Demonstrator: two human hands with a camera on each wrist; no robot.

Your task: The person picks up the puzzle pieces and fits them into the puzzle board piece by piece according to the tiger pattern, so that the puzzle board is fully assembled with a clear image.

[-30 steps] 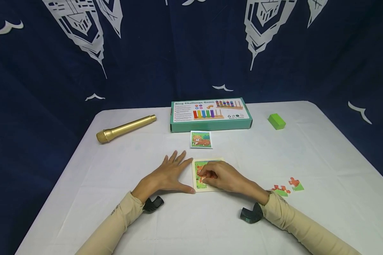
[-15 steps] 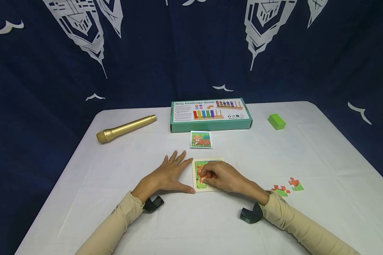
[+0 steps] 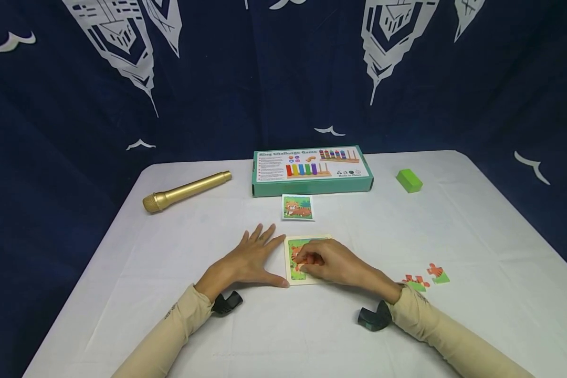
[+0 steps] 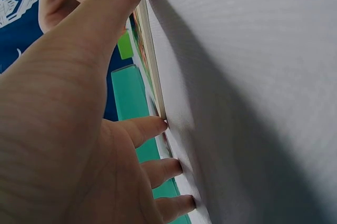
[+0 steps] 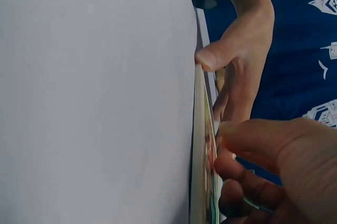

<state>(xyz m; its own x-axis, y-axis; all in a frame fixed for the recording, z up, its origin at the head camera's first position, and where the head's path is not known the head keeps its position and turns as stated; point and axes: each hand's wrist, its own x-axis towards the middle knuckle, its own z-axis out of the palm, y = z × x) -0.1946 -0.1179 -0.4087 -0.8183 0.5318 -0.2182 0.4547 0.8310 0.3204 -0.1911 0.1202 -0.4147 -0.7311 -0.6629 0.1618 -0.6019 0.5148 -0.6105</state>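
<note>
A square jigsaw board [image 3: 297, 279] with a cream frame and a partly covered tiger picture lies before me. My left hand [image 3: 250, 262] rests beside it with fingers spread, its thumb and index finger touching the board's left corners. Over the picture, my right hand [image 3: 337, 262] has its fingers curled and pinches a small jigsaw piece against the board; the fingers hide most of that piece. In the right wrist view the fingertips [image 5: 227, 163] meet the board's upper face. Loose tiger-coloured jigsaw pieces [image 3: 438, 273] lie to the right, partly beside the right sleeve.
A small tiger picture card [image 3: 298, 208] lies beyond the board, in front of a green-edged game box [image 3: 312, 170]. At the back left is a gold microphone [image 3: 186, 191]. A green block [image 3: 409, 180] sits at the back right of the white-covered table [image 3: 283, 336].
Both hands hold nearly the same places throughout. The right wrist shifts very slightly; the board, the loose pieces and the other objects stay put.
</note>
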